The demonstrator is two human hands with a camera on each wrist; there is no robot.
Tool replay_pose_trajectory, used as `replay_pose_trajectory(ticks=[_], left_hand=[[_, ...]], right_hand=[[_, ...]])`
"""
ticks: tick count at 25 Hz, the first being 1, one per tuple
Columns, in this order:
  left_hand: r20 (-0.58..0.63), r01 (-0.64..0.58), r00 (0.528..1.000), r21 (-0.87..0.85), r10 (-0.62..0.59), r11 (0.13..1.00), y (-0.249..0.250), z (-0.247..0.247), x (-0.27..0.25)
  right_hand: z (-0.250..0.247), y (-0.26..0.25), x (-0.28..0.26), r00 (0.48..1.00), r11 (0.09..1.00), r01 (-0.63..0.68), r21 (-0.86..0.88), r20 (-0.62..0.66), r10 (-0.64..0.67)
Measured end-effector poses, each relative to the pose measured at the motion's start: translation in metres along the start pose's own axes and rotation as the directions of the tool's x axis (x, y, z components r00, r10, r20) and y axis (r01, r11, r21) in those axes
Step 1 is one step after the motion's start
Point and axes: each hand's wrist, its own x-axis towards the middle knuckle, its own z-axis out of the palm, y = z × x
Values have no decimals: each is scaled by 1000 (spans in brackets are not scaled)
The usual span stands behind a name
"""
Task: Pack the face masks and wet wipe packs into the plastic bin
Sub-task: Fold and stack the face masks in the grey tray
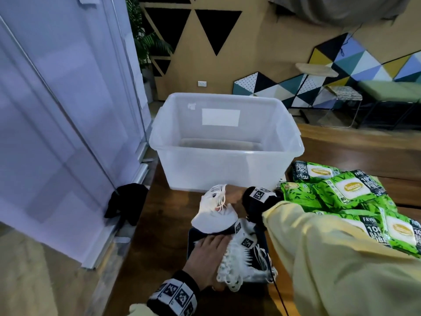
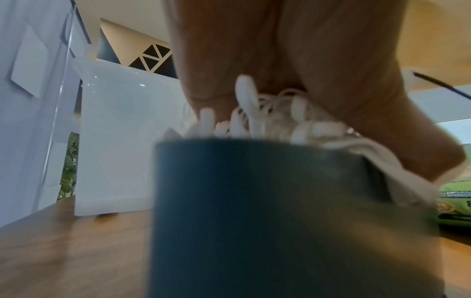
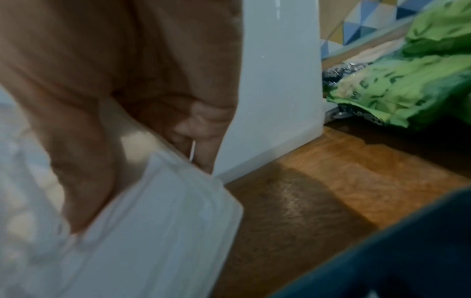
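The clear plastic bin stands empty on the wooden table. In front of it my right hand grips a fanned stack of white face masks, lifted just above a dark blue box. In the head view that hand is mostly hidden behind its wrist band. More masks with looped ear straps lie in the box. My left hand rests flat on them, fingers straight. Several green wet wipe packs are piled to the right of the bin.
A white panelled wall runs close along the table's left edge, with a black cloth on the floor beside it. Stools and a green bench stand behind the table. A thin black cable hangs by the box.
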Motion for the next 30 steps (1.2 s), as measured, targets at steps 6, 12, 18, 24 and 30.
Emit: replay_pose_trajectory(ticks=[6,12,18,24,30], left_hand=[[20,-8,1000,-24,9,1000,-4,0,-1],[-88,-111,990,-24,109,994,-5,8,-8],[-29,-73,997,-23,72,997,1,-9,-7],[55,17,998,50,-20,999,1,-8,-6],[36,-13,999,57,11,998,3,-10,-9]], right_hand=[[25,-15,-37,835,697,400,-596,-77,-545],[60,27,-70,919,638,261,-724,-15,-394],[55,24,-68,953,684,265,-680,79,-292],[56,18,-69,935,713,342,-613,145,-324],[55,26,-91,945,650,188,-736,-44,-323]])
